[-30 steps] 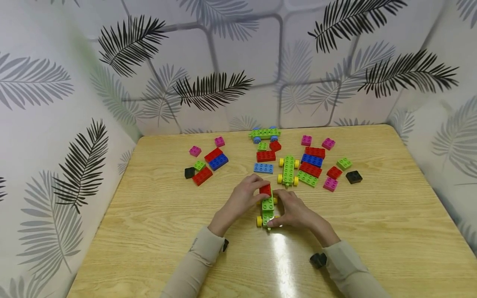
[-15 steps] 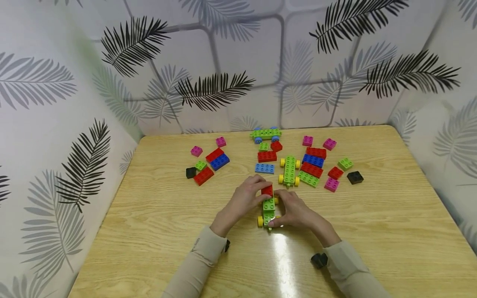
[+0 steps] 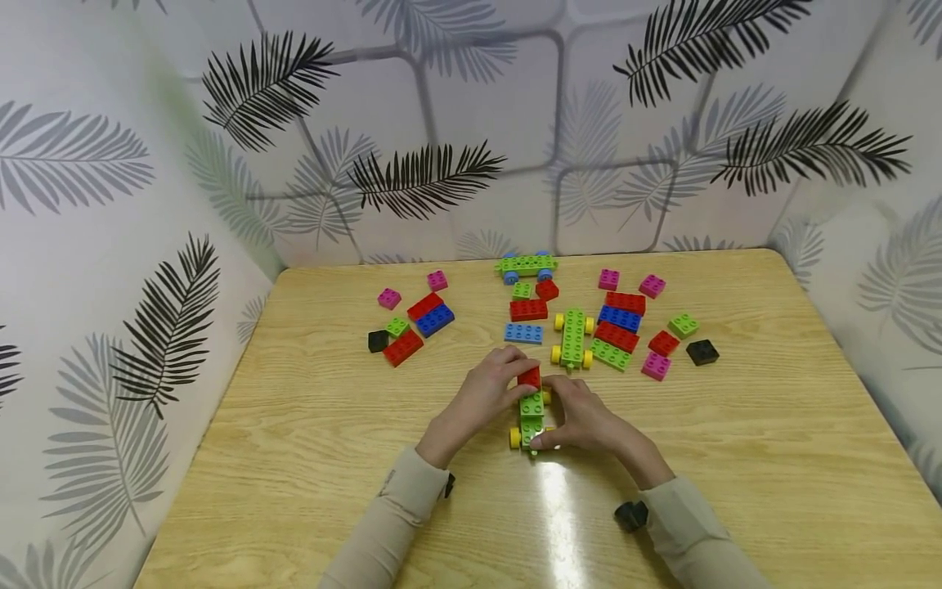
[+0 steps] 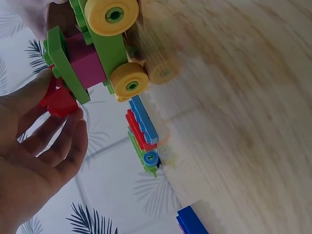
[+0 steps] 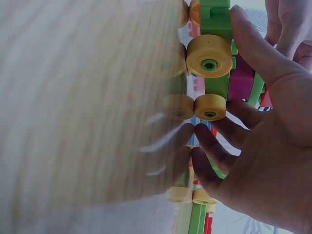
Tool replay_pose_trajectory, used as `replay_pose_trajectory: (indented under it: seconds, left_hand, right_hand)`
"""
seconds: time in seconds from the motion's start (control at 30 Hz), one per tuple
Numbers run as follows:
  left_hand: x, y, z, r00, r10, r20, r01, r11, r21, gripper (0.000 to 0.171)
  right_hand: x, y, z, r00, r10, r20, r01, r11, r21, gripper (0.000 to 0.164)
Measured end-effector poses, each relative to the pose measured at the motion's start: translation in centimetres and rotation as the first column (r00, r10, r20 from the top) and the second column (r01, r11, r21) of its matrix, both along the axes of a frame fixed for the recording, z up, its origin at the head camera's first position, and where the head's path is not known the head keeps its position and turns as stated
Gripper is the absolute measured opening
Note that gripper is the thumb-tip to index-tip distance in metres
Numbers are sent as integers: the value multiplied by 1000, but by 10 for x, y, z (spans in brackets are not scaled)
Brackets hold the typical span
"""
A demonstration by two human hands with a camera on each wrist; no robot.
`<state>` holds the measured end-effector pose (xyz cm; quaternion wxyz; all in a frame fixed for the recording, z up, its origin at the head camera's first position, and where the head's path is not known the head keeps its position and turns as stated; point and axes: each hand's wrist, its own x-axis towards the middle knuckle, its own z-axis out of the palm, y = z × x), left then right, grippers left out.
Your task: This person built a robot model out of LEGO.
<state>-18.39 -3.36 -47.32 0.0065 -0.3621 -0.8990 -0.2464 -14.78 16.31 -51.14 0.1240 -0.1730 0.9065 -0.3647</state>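
My left hand [image 3: 486,393] pinches a red brick [image 4: 62,101] between thumb and fingers at the far end of a small stacked build. Beneath that brick lies a green brick [image 3: 531,405], with a magenta brick [image 4: 87,61] under it, as the left wrist view shows. All of these sit on a green wheeled base [image 3: 530,431] with yellow wheels [image 4: 129,80]. From the right side my right hand [image 3: 585,415] steadies the base, its thumb at the near end and its fingers around the farther part. Fingers partly cover the red brick from above.
Just beyond the hands stands a second green base [image 3: 573,337] with yellow wheels. A green base with blue wheels [image 3: 527,265] is at the back edge. Loose bricks lie at left, such as a blue one [image 3: 435,320], and at right, such as a black one [image 3: 702,352].
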Motion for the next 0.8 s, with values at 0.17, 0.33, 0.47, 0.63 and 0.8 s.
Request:
replay_pose_trajectory:
  seconds: [0.17, 0.33, 0.47, 0.63, 0.8]
  left_hand:
    - [0, 0, 1, 1000, -14, -25, 14, 1000, -3, 37]
    - [-1, -1, -2, 999, -30, -45, 29, 999, -14, 37]
    - [-2, -1, -5, 997, -44, -66, 43, 999, -20, 38]
    - [-2, -2, -7, 993, -57, -103, 56, 998, -19, 38]
    - [1, -4, -10, 998, -16, -60, 18, 1000, 24, 41]
  right_hand:
    - [0, 0, 0, 1000, -4, 9, 4, 1000, -4, 91]
    - [-1, 0, -1, 1000, -2, 11, 2, 1000, 2, 92]
    - [-2, 1, 0, 1000, -2, 13, 2, 1000, 3, 92]
    - [-2, 1, -1, 1000, 4, -1, -4, 1000, 0, 92]
    - [-3, 0, -2, 1000, 4, 5, -4, 1000, -3, 91]
